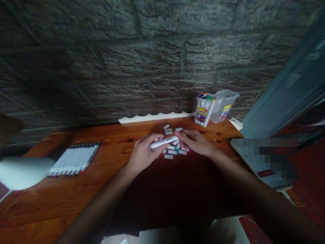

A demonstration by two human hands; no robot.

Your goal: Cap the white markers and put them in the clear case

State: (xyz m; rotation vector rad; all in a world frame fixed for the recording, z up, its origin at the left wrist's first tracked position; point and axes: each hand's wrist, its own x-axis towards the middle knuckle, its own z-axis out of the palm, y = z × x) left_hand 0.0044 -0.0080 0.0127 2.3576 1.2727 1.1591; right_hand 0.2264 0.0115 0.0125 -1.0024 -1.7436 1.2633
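Observation:
A white marker (pixel 164 142) lies slantwise between my two hands, above the wooden table. My left hand (pixel 142 151) is closed around its left part, thumb on the upper side. At the right end of the marker, the fingers of my right hand (pixel 196 141) are pinched together; whether a cap is between them I cannot tell. Below and around the hands are several loose marker caps (pixel 168 156), white-grey with coloured ends. A row of white markers (pixel 74 157) lies side by side on the left of the table.
Toward the back right stand a clear plastic box (pixel 202 113) with upright markers and a second clear box (pixel 223 107). A tablet-like device (pixel 259 162) lies at the right edge. A white lamp shade (pixel 25 172) juts in at left. Behind the table (pixel 114 134) rises a brick wall (pixel 159 54).

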